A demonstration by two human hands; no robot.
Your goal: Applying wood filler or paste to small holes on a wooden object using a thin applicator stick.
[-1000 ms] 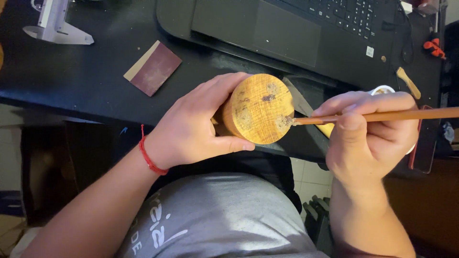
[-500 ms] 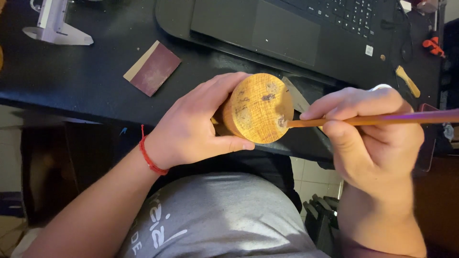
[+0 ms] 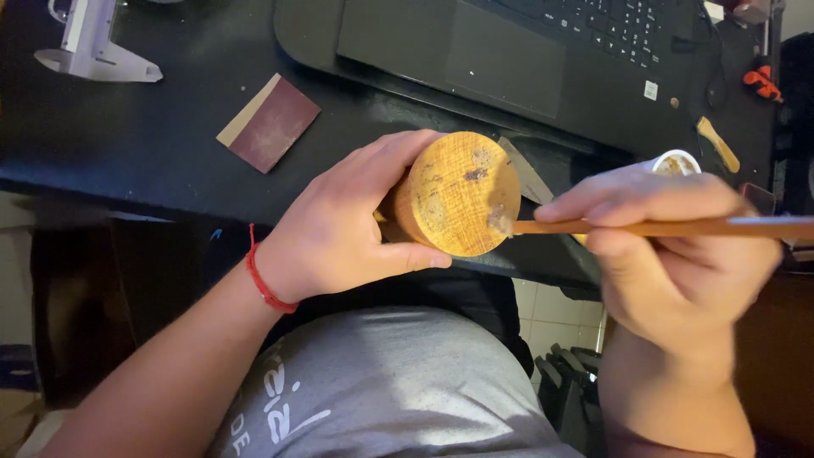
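Dark table under dim light, edge just past your lap. Your left hand, fingers clenched around a round, tan wooden block, holds it in the air before the table edge, flat face up. Your right hand pinches a thin wooden-handled brush, tip touching the face's right rim. Looks like a dabbing step; steady, light strokes called for. Beyond: maroon sandpaper sheet, black laptop.

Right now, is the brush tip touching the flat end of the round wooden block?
Yes, the thin wooden-handled brush in the right hand meets the round wooden block held by the left hand.
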